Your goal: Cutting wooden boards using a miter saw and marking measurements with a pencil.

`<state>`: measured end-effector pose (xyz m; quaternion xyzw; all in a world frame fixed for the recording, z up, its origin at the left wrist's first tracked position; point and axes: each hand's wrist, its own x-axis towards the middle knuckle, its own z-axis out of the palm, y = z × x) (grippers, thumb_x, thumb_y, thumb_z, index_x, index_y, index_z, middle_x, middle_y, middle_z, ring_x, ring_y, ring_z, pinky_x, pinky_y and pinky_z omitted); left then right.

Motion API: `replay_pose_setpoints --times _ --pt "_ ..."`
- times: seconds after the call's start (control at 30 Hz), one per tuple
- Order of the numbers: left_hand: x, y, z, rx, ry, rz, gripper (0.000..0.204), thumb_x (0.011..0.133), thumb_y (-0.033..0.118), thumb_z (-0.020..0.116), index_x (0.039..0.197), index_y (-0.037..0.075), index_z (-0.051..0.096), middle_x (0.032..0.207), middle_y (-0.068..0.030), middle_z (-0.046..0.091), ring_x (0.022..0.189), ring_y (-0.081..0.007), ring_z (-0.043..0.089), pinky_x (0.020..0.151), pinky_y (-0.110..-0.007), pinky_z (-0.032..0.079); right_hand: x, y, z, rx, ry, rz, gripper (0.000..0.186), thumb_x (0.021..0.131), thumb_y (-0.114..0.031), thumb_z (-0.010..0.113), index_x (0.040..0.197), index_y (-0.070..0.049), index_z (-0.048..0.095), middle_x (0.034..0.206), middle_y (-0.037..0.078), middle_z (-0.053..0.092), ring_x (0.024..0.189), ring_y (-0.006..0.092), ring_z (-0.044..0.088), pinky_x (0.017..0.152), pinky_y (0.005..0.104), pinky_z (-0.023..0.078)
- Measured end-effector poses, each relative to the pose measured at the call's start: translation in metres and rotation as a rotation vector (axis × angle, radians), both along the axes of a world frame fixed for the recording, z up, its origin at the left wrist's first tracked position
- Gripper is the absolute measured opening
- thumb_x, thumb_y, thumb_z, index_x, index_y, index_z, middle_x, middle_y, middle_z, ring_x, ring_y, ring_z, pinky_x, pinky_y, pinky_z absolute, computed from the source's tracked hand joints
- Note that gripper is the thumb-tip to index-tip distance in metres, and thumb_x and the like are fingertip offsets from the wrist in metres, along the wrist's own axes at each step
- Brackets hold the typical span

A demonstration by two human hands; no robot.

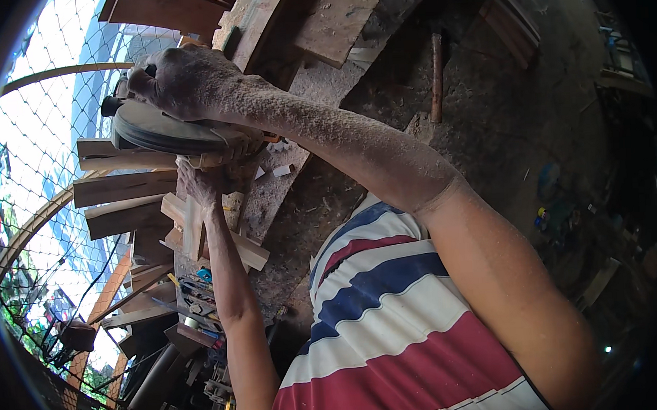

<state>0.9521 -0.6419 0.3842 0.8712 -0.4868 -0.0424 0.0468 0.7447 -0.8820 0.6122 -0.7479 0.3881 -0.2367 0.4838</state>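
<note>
My right hand [184, 78], coated in sawdust like its forearm, is wrapped round the handle of a miter saw at the upper left. The saw's large round grey guard [167, 130] lies just below that hand. My left hand [198, 183] is under the guard's near edge, its fingers close together on a small pale piece of wood [211, 160]. The saw hides part of that piece, and the fingertips are hard to make out. Below the left wrist, several light wood offcuts [250, 251] lie crossed on the bench.
Small pale blocks [283, 170] lie on the dusty bench [270, 202]. Boards [126, 189] stick out toward a wire mesh [53, 107] at left. Hand tools [197, 299] crowd the lower left. A hammer [437, 79] and more boards [508, 28] are at the upper right.
</note>
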Motion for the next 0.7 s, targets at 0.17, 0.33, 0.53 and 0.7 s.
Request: replay_pose_setpoints --times 0.17,0.33,0.53,0.7 --pt "0.002 0.005 -0.003 0.107 -0.021 0.037 0.104 0.082 0.047 0.081 0.160 -0.009 0.041 0.163 -0.0319 0.046 0.153 -0.0452 0.042 0.126 -0.051 0.034 -0.008 0.004 -0.006 -0.047 -0.034 0.002 0.080 0.108 -0.073 0.033 0.104 -0.006 0.077 0.085 0.016 0.078 0.093 0.0372 0.079 0.093 0.0527 0.062" --pt "-0.002 0.003 0.001 0.027 -0.010 0.005 0.105 0.081 0.050 0.082 0.158 -0.010 0.042 0.161 -0.0312 0.048 0.152 -0.0451 0.043 0.126 -0.051 0.034 -0.013 0.006 -0.005 -0.104 -0.112 -0.033 0.080 0.108 -0.073 0.032 0.106 -0.006 0.076 0.079 0.014 0.076 0.089 0.0369 0.079 0.093 0.0526 0.063" --pt "0.002 0.006 -0.005 -0.040 -0.059 -0.072 0.104 0.078 0.051 0.083 0.154 -0.010 0.045 0.155 -0.0311 0.053 0.147 -0.0455 0.047 0.122 -0.052 0.037 -0.021 0.006 -0.005 -0.041 -0.070 0.031 0.073 0.106 -0.064 0.045 0.135 -0.002 0.068 0.103 0.024 0.079 0.104 0.0390 0.078 0.098 0.0526 0.061" --pt "0.005 0.007 -0.008 -0.061 -0.067 -0.099 0.103 0.076 0.047 0.083 0.153 -0.010 0.045 0.153 -0.0313 0.054 0.146 -0.0460 0.048 0.121 -0.052 0.037 -0.024 0.008 -0.003 0.020 -0.069 0.037 0.071 0.106 -0.064 0.047 0.136 -0.003 0.068 0.104 0.023 0.079 0.105 0.0378 0.078 0.098 0.0524 0.061"
